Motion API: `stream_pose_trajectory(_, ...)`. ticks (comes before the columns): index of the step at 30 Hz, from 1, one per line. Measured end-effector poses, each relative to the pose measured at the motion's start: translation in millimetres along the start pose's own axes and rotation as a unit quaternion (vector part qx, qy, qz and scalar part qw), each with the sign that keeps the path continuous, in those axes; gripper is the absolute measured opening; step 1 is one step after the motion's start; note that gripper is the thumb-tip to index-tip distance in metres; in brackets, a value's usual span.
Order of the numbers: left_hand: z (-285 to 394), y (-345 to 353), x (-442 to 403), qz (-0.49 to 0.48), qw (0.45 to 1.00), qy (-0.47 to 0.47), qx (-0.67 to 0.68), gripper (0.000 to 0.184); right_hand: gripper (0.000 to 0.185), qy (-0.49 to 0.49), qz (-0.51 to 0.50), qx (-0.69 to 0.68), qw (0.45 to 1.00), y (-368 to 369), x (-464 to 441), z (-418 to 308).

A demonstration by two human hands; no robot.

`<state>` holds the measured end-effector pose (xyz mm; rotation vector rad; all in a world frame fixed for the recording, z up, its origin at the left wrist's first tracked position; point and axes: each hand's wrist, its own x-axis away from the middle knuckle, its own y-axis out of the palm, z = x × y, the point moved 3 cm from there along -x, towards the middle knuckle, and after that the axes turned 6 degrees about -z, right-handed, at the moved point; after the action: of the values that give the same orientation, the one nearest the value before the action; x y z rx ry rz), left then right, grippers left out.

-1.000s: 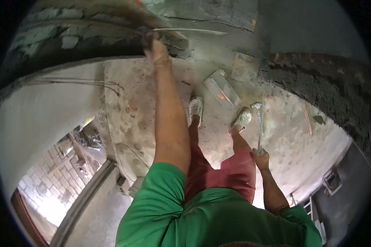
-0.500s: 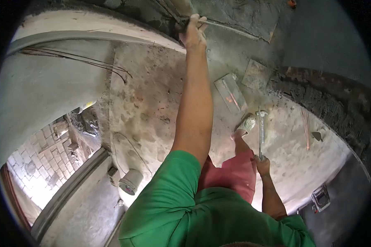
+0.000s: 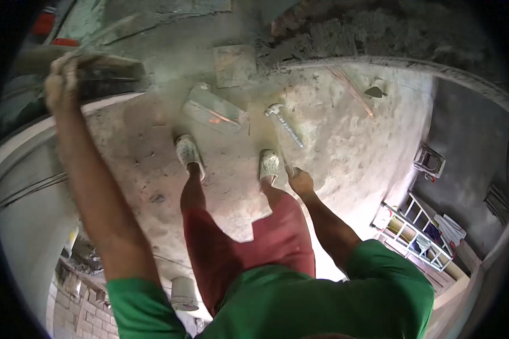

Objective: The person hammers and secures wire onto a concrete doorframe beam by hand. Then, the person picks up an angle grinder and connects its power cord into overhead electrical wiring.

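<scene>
My left hand (image 3: 62,85) is raised at the upper left with its fingers curled at the end of a thin strip beside the dark wall edge; what it grips is blurred. My right hand (image 3: 301,182) is closed round the handle of a thin tool (image 3: 289,168), seen nearly edge-on beside my right shoe. Beyond it a hammer (image 3: 285,127) lies on the stained floor. To the hammer's left is a flat rectangular board (image 3: 212,113) with an orange-marked strip on it.
A square slab (image 3: 234,66) lies beyond the board. Thin rods (image 3: 350,90) and a dark trowel-like blade (image 3: 374,91) are at the upper right. A bucket (image 3: 184,292) stands at the lower left, a white ladder (image 3: 418,231) at the lower right.
The view has swung right, and my left hand now appears much farther left. The hammer now shows apart from my right hand, which still holds the thin tool.
</scene>
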<state>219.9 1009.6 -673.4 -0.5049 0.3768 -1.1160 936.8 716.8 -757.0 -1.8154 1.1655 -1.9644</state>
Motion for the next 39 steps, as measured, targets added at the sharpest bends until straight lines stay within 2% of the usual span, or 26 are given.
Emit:
stream_pose_trajectory(1, 105, 20, 41, 0.038, 0.979, -0.043, -0.193, 0.029, 0.054, -0.001, -0.002, 0.035, 0.999, 12, -25, 11)
stream_pose_trajectory(3, 30, 31, 19, 0.025, 0.999, -0.025, 0.022, 0.027, 0.049, -0.018, 0.027, 0.071, 0.997, 62, -76, 50)
stream_pose_trajectory(4, 40, 20, 20, 0.052, 0.974, 0.01, -0.219, 0.027, 0.042, -0.127, 0.045, 0.083, 0.987, 97, -115, 93)
stream_pose_trajectory(5, 52, 9, 21, 0.106, 0.887, 0.027, -0.448, 0.028, 0.028, -0.164, 0.082, 0.059, 0.981, 116, -141, 110)
stream_pose_trajectory(6, 58, 11, 22, 0.114, 0.895, 0.041, -0.429, 0.034, 0.033, -0.333, 0.134, 0.184, 0.915, 190, -209, 186)
stream_pose_trajectory(7, 54, 8, 15, 0.069, 0.981, 0.015, -0.183, 0.028, 0.043, -0.464, 0.108, 0.198, 0.857, 194, -230, 186)
stream_pose_trajectory(8, 49, 5, 9, 0.064, 0.949, 0.015, 0.307, 0.023, 0.046, -0.418, 0.103, 0.201, 0.88, 236, -284, 242)
stream_pose_trajectory(9, 42, 4, 3, 0.103, 0.834, -0.015, 0.542, 0.019, 0.042, -0.418, 0.219, 0.372, 0.8, 244, -303, 261)
stream_pose_trajectory(10, 61, 22, 20, 0.187, 0.795, -0.035, 0.575, 0.019, 0.046, -0.192, 0.031, 0.078, 0.978, 206, -319, 222)
stream_pose_trajectory(11, 58, 20, 16, 0.191, 0.798, -0.018, 0.572, 0.02, 0.056, -0.146, 0.167, 0.167, 0.961, 235, -373, 261)
stream_pose_trajectory(13, 53, 22, 20, 0.177, 0.765, -0.022, 0.619, 0.022, 0.068, -0.006, 0.056, 0.108, 0.993, 198, -384, 208)
stream_pose_trajectory(15, 78, 47, 50, 0.182, 0.806, -0.093, 0.555, 0.034, 0.069, -0.059, -0.006, 0.108, 0.992, 225, -445, 239)
stream_pose_trajectory(17, 91, 70, 104, 0.064, 0.864, -0.106, 0.489, 0.053, 0.064, -0.127, 0.047, 0.126, 0.983, 256, -468, 252)
stream_pose_trajectory(18, 100, 71, 131, 0.025, 0.945, -0.11, 0.306, 0.053, 0.064, -0.132, 0.041, 0.118, 0.983, 259, -468, 240)
stream_pose_trajectory(20, 120, 57, 178, -0.011, 0.997, -0.071, -0.026, 0.05, 0.059, -0.043, 0.05, 0.151, 0.986, 246, -458, 214)
stream_pose_trajectory(23, 164, 1, 196, 0.019, 0.953, 0.053, -0.297, 0.04, 0.051, -0.1, -0.035, 0.05, 0.993, 214, -443, 178)
stream_pose_trajectory(25, 209, -21, 178, 0.023, 0.93, 0.139, -0.338, 0.031, 0.044, -0.109, -0.047, 0.05, 0.992, 213, -429, 178)
stream_pose_trajectory(27, 246, -16, 151, -0.023, 0.806, 0.215, -0.551, 0.032, 0.036, -0.103, -0.14, -0.187, 0.967, 208, -416, 179)
stream_pose_trajectory(29, 257, -9, 119, -0.033, 0.861, 0.159, -0.482, 0.035, 0.014, -0.026, -0.141, -0.3, 0.943, 201, -390, 180)
stream_pose_trajectory(30, 252, -13, 98, -0.09, 0.82, 0.176, -0.537, 0.038, 0.013, 0.008, -0.104, -0.311, 0.945, 186, -353, 158)
stream_pose_trajectory(31, 246, -15, 78, -0.147, 0.772, 0.193, -0.587, 0.041, 0.012, -0.022, -0.12, -0.298, 0.947, 180, -328, 150)
stream_pose_trajectory(33, 224, -9, 51, -0.238, 0.865, 0.069, -0.437, 0.045, 0.016, -0.033, -0.145, -0.303, 0.941, 141, -249, 99)
stream_pose_trajectory(35, 174, -18, 8, -0.34, 0.848, 0.135, -0.384, 0.045, 0.023, -0.108, -0.135, -0.358, 0.918, 154, -202, 87)
stream_pose_trajectory(36, 168, -15, 13, -0.339, 0.852, 0.144, -0.372, 0.045, 0.025, -0.092, -0.119, -0.347, 0.926, 122, -147, 42)
stream_pose_trajectory(37, 163, 0, 18, -0.324, 0.872, 0.088, -0.356, 0.043, 0.03, -0.111, -0.114, -0.343, 0.926, 106, -118, 12)
stream_pose_trajectory(39, 175, 26, 28, -0.275, 0.795, 0.169, -0.513, 0.03, 0.04, -0.15, -0.103, -0.335, 0.924, 72, -60, -48)
